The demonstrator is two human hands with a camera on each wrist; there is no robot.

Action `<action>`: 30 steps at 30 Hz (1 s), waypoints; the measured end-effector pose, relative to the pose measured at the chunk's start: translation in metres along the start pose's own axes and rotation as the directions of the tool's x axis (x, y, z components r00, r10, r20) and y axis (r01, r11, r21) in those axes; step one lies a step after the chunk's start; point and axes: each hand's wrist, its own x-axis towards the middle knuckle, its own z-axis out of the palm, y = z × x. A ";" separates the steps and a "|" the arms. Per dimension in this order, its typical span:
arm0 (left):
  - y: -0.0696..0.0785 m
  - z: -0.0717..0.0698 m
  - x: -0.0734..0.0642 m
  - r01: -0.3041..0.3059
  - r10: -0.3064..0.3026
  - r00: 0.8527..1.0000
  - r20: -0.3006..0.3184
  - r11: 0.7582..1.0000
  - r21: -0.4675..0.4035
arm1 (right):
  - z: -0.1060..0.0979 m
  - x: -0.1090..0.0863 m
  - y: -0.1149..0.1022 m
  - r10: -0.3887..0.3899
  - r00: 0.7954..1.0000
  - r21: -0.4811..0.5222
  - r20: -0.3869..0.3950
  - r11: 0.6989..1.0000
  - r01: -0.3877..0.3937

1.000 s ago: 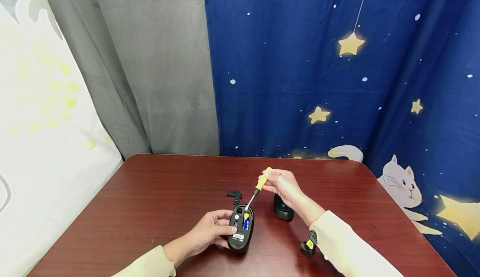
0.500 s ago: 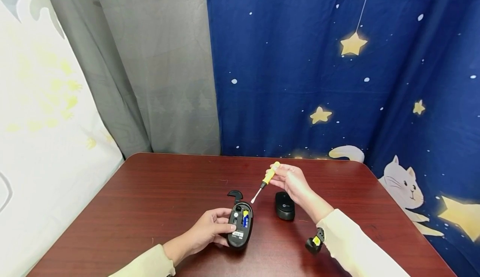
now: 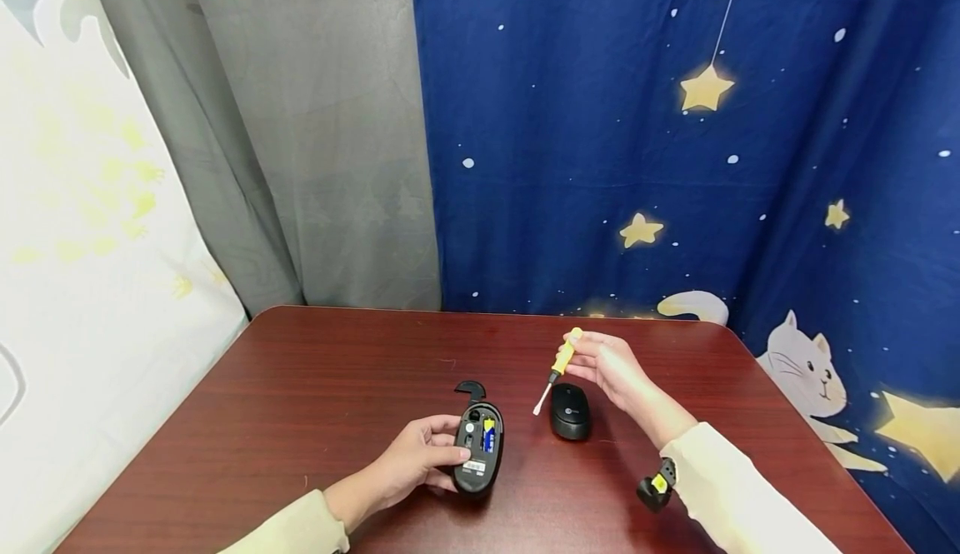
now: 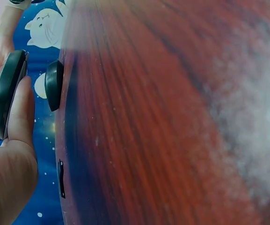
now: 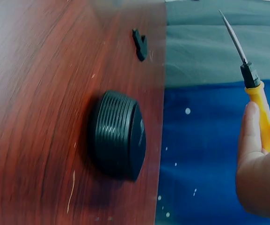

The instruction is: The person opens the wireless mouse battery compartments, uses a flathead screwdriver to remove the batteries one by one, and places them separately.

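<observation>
My left hand grips a black computer mouse from its left side, underside up, thumb on the base. Its battery slot lies uncovered, with a blue and yellow battery inside. In the left wrist view the mouse is seen edge-on between thumb and fingers. My right hand pinches a screwdriver by its yellow handle; the metal shaft slants down and left, its tip apart from the mouse. The right wrist view shows the screwdriver pointing away from the hand.
A second black mouse stands right side up on the reddish-brown table, just below the right hand. Beyond the held mouse lies a small black battery cover. Grey and blue curtains hang behind the table's far edge.
My right hand has drawn the screwdriver's tip out of the battery slot and carried it to the right, over near the second mouse. The left hand and its mouse have barely shifted.
</observation>
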 end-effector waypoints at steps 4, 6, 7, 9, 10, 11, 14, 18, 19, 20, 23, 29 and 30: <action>0.000 -0.001 0.000 0.001 -0.001 1.000 -0.003 1.000 0.000 | -0.011 -0.001 0.002 0.017 1.000 -0.019 -0.013 1.000 -0.017; 0.000 -0.001 -0.001 0.002 -0.002 1.000 -0.004 1.000 0.001 | -0.017 -0.003 0.003 0.028 0.999 -0.027 -0.022 0.999 -0.029; 0.000 -0.002 -0.001 0.003 -0.003 1.000 -0.006 1.000 0.002 | -0.020 -0.004 0.004 0.030 0.999 -0.031 -0.024 0.999 -0.031; 0.000 -0.002 -0.001 0.003 -0.003 1.000 -0.007 1.000 0.004 | -0.026 -0.006 0.004 0.037 0.999 -0.037 -0.026 0.999 -0.038; 0.000 -0.002 -0.001 0.004 -0.004 1.000 -0.007 1.000 0.005 | -0.029 -0.007 0.004 0.039 0.999 -0.043 -0.024 0.998 -0.040; 0.000 -0.002 -0.001 0.005 -0.005 1.000 -0.007 1.000 0.006 | -0.032 -0.008 0.005 0.041 0.999 -0.047 -0.026 0.998 -0.042; 0.000 -0.002 -0.002 0.006 -0.006 1.000 -0.005 1.000 0.009 | -0.041 -0.010 0.006 0.053 0.998 -0.063 -0.035 0.996 -0.055; 0.001 -0.002 -0.002 0.005 -0.005 1.000 -0.005 1.000 0.013 | -0.052 -0.012 0.007 0.071 0.996 -0.096 -0.059 0.992 -0.076; 0.001 -0.002 -0.002 0.005 -0.005 1.000 -0.005 1.000 0.014 | -0.054 -0.013 0.007 0.073 0.996 -0.105 -0.059 0.991 -0.079; 0.001 -0.002 -0.002 0.004 -0.004 1.000 -0.006 1.000 0.014 | -0.056 -0.013 0.007 0.075 0.995 -0.112 -0.063 0.990 -0.082; 0.002 -0.002 -0.003 0.005 -0.005 1.000 -0.006 1.000 0.012 | -0.063 -0.014 0.008 0.079 0.995 -0.121 -0.060 0.989 -0.085; 0.002 -0.002 -0.003 0.006 -0.006 1.000 -0.004 1.000 0.012 | -0.080 -0.018 0.003 0.039 0.996 -0.146 -0.085 0.988 -0.051; 0.002 -0.002 -0.003 0.006 -0.006 1.000 -0.005 1.000 0.012 | -0.083 -0.019 0.001 0.028 0.996 -0.156 -0.090 0.987 -0.042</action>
